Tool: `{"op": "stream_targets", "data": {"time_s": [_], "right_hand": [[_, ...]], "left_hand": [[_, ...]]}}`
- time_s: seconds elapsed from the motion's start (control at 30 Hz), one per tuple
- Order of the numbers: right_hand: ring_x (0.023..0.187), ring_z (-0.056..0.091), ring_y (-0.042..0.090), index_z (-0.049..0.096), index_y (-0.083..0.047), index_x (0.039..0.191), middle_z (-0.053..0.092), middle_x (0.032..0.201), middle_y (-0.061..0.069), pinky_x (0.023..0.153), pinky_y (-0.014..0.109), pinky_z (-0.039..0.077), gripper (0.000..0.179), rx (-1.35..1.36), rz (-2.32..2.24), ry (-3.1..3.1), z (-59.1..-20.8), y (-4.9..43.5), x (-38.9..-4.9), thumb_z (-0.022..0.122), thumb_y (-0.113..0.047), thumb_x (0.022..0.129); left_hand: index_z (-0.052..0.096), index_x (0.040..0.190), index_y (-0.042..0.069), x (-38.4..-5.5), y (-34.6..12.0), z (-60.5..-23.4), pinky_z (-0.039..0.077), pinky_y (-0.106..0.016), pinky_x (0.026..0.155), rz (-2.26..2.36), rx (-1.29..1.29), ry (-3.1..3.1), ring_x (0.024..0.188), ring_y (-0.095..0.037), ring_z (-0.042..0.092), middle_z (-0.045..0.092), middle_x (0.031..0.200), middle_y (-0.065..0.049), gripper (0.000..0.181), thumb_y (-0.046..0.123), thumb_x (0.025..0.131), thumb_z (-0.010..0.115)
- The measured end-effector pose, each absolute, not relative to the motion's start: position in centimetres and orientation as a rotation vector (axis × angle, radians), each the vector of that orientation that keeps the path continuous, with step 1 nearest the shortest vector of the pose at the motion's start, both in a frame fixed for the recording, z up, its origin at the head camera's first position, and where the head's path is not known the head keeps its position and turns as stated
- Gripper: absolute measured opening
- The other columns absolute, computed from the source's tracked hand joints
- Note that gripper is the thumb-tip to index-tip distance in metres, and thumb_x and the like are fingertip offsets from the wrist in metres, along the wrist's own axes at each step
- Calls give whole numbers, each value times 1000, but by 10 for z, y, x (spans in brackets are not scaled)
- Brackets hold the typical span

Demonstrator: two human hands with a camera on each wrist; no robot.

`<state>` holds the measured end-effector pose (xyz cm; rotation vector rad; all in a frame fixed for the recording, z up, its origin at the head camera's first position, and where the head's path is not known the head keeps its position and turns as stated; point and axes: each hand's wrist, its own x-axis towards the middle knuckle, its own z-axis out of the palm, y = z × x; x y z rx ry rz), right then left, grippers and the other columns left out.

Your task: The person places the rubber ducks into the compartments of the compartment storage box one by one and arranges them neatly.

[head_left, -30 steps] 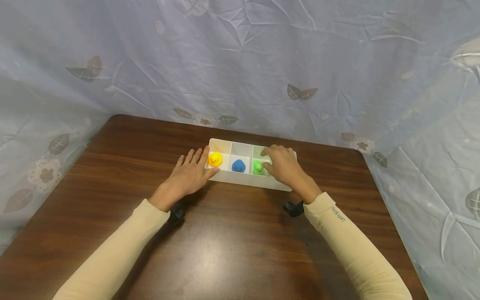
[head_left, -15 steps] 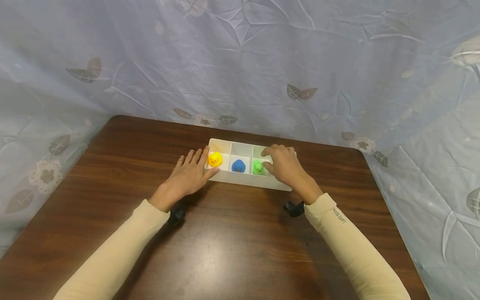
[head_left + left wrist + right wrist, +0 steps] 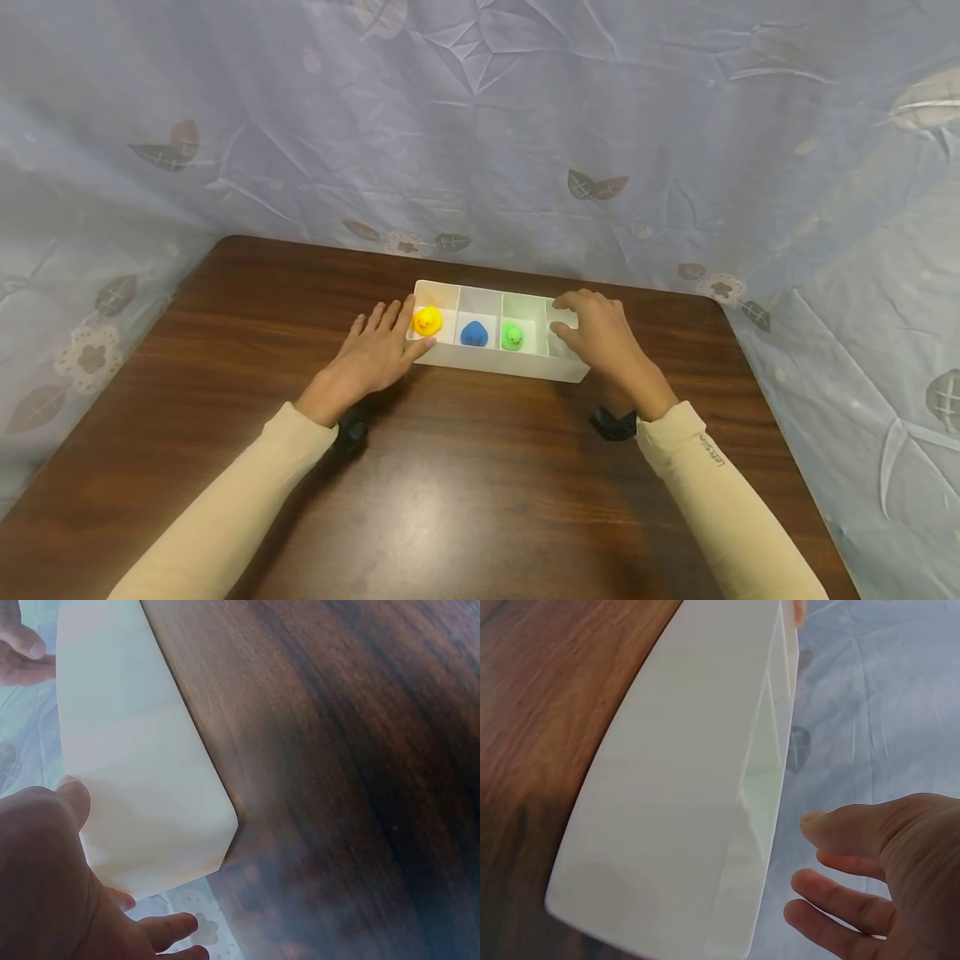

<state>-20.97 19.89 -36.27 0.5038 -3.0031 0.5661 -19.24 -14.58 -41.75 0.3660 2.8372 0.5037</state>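
Note:
A long white divided box [image 3: 495, 360] stands on the table. A yellow rubber duck [image 3: 427, 321] sits in its leftmost compartment, a blue one [image 3: 474, 334] beside it, and a green rubber duck [image 3: 513, 337] in the compartment after that. My left hand [image 3: 375, 350] rests against the box's left end, fingers straight, thumb at the front rim. In the left wrist view the same thumb touches the rim of the white wall [image 3: 142, 765]. Over the rightmost compartment is my right hand [image 3: 603, 333], its fingers parted and holding nothing. That hand partly hides the compartment.
The dark wood-grain table [image 3: 465, 500] runs back to a pale curtain [image 3: 480, 167] with a leaf pattern, which also hangs along both sides. A black wrist device [image 3: 613, 424] shows beneath the right wrist, another black one [image 3: 350, 435] beneath the left.
My right hand has moved to the right, from the green duck's compartment to the rightmost one. The green duck stays in its compartment. My left hand keeps its place at the box.

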Motion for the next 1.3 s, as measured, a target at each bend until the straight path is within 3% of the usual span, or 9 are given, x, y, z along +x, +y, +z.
{"op": "stream_targets", "data": {"time_s": [0.1, 0.17, 0.27, 0.5, 0.77, 1.3], "right_hand": [[118, 66, 41, 70, -2, 133, 72, 137, 19, 103, 59, 42, 37, 472, 590, -3006, -366, 208, -206, 74, -20, 101], [108, 65, 40, 70, -2, 134, 73, 126, 20, 100, 58, 42, 38, 447, 596, -3011, -368, 215, -203, 74, -20, 101], [106, 66, 41, 70, -1, 133, 74, 122, 21, 99, 60, 43, 38, 411, 601, -3010, -370, 225, -200, 74, -20, 100], [132, 61, 49, 67, 0, 136, 68, 141, 26, 106, 67, 39, 40, 334, 643, -3052, -373, 248, -193, 72, -20, 101], [136, 57, 52, 65, 1, 138, 65, 143, 30, 116, 76, 31, 42, 280, 688, -3066, -379, 271, -179, 71, -21, 103], [127, 63, 55, 60, 3, 142, 61, 145, 33, 99, 69, 55, 49, 94, 777, -3097, -401, 317, -134, 69, -27, 105]], "left_hand": [[-8, 172, 10, -192, -146, -420, 8, -71, 133, 493, 364, 2836, 166, -50, 8, 10, 179, -25, 89, 64, 112, 30], [-7, 172, 10, -193, -146, -421, 8, -71, 133, 490, 364, 2838, 166, -51, 8, 10, 179, -25, 89, 64, 112, 29], [-8, 172, 11, -193, -146, -422, 8, -71, 133, 488, 363, 2838, 166, -50, 8, 10, 179, -25, 89, 65, 112, 29], [-8, 172, 11, -194, -147, -423, 7, -70, 133, 497, 356, 2829, 166, -50, 7, 10, 179, -25, 89, 65, 112, 29], [-9, 172, 11, -195, -149, -424, 7, -70, 133, 494, 358, 2823, 166, -51, 7, 9, 179, -26, 89, 65, 112, 29], [-10, 172, 10, -195, -146, -421, 7, -71, 133, 499, 386, 2825, 166, -52, 7, 10, 179, -27, 89, 65, 112, 28]]}}
